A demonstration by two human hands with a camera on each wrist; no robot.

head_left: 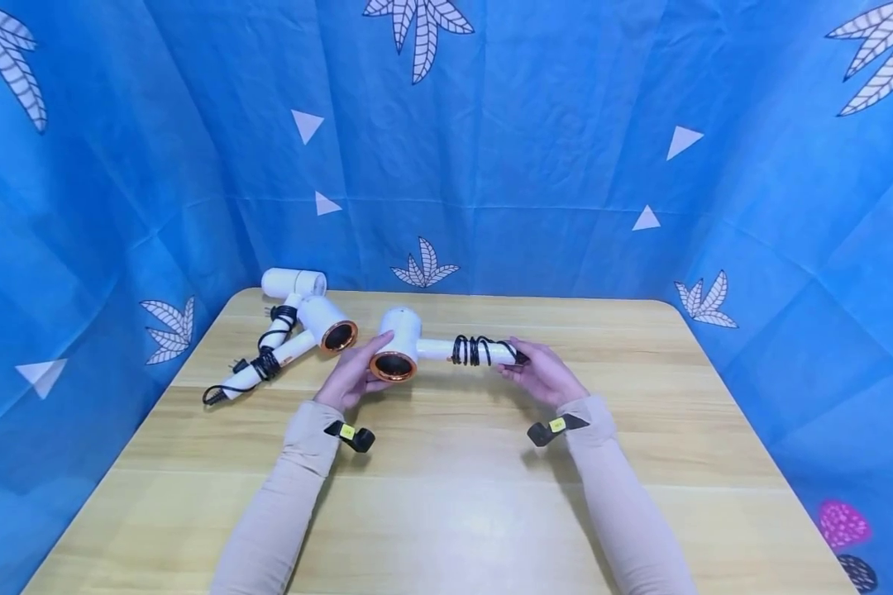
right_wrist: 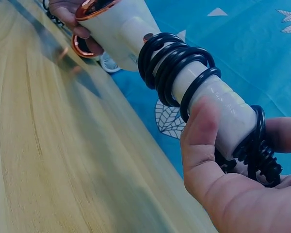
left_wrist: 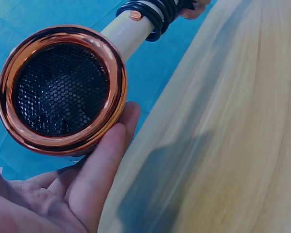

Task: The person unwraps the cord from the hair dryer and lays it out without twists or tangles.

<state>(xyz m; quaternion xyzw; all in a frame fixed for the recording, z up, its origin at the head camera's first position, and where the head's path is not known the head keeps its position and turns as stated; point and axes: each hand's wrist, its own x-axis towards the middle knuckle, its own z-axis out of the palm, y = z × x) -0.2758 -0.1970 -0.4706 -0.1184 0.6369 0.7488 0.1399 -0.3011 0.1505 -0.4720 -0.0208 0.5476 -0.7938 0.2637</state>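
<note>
Both hands hold a white hair dryer [head_left: 399, 335] level above the wooden table, its copper-rimmed end facing me. Around the barrel curl the fingers of my left hand [head_left: 351, 376]; in the left wrist view the dark mesh grille [left_wrist: 63, 90] shows inside the copper ring. My right hand [head_left: 545, 373] grips the far end of the handle, thumb along its side in the right wrist view. A black cord [right_wrist: 177, 65] is wound in several loops round the handle [right_wrist: 228, 109]. Part of the right fingers is hidden behind the handle end.
Two more white hair dryers, one nearer [head_left: 323, 322] and one at the back [head_left: 293, 283], lie at the table's left, cords wrapped round their handles. The wooden table [head_left: 446, 512] meets a blue patterned curtain [head_left: 551, 149] at the back and sides.
</note>
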